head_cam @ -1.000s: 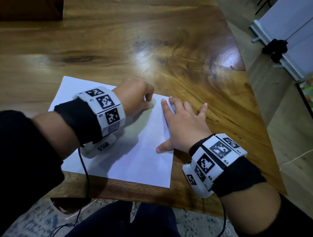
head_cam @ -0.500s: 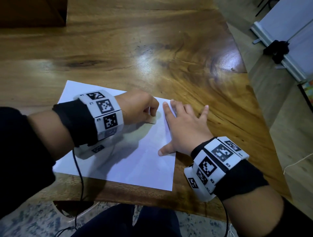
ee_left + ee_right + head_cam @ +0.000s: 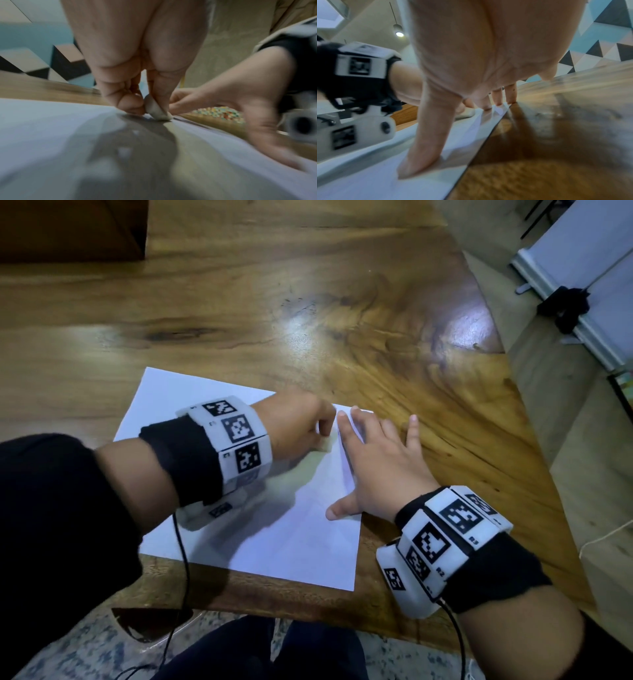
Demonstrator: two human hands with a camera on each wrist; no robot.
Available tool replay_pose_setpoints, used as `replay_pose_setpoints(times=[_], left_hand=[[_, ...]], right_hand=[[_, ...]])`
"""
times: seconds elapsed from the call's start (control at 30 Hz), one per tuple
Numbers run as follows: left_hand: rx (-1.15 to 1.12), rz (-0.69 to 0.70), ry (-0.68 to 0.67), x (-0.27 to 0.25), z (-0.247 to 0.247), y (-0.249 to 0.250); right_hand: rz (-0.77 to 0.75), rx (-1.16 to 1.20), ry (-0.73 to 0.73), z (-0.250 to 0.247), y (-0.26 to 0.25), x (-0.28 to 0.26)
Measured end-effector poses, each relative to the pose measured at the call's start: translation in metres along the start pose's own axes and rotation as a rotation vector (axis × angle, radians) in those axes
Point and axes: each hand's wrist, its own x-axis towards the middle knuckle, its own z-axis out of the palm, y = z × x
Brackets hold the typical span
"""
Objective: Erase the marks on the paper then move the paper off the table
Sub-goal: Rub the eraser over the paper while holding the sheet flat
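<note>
The left hand (image 3: 298, 428) is curled tight, its thumb and fingers pinching a small pale rounded eraser (image 3: 157, 111) whose lower end touches the white rectangular sheet of paper (image 3: 274, 539). In the left wrist view the eraser shows only as a grey-white wedge between the thumb pad and the curled fingertips (image 3: 132, 106); its upper part is buried in the grip. From the head view just a pale sliver of it (image 3: 323, 445) peeks out below the knuckles.

The right hand (image 3: 380, 470) lies flat and spread just right of the eraser, fingers straight and fanned. Its thumb (image 3: 419, 152) and the index fingertip press on the paper's right margin. The remaining fingers reach past the sheet's edge onto the glossy brown wooden table (image 3: 342, 313), the little finger well clear of the paper.

The paper lies flat on the table under both hands, close to the table's near edge. Any marks under the eraser are hidden by the left fingers and their shadow; the rest of the sheet looks blank, though both wrist views are blurred. Small whitish specks (image 3: 124, 151) lie on the paper behind the left fingers, too smeared to identify.
</note>
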Motion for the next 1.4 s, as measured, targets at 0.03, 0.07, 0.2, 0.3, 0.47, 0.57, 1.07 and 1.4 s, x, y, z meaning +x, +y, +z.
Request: replay_pose_setpoints(times=[0.03,0.07,0.2,0.3,0.47,0.57,1.07,1.4], left_hand=[[-0.006,-0.020,0.030,0.005,-0.001,0.001],[-0.004,-0.030,0.055,0.007,0.000,0.001],[0.012,0.024,0.028,-0.011,0.011,0.000],[0.039,0.053,-0.108,-0.023,0.009,-0.002],[-0.013,-0.023,0.057,0.008,-0.003,0.002],[0.002,-0.015,0.102,0.012,0.000,0.003],[-0.003,0.008,0.099,0.002,0.006,0.003],[0.025,-0.011,0.111,0.017,-0.005,0.006]], right_hand=[[0.000,0.005,0.003,0.000,0.000,0.000],[0.000,0.010,0.005,0.001,0.000,0.000],[-0.010,0.030,0.006,0.002,0.001,0.000],[-0.009,0.065,0.007,0.003,0.002,0.000],[-0.004,0.113,0.004,0.006,0.002,0.000],[0.002,0.104,-0.001,0.006,0.002,-0.001],[0.010,0.089,0.003,0.004,0.003,-0.002],[0.014,0.079,-0.001,0.004,0.003,-0.002]])
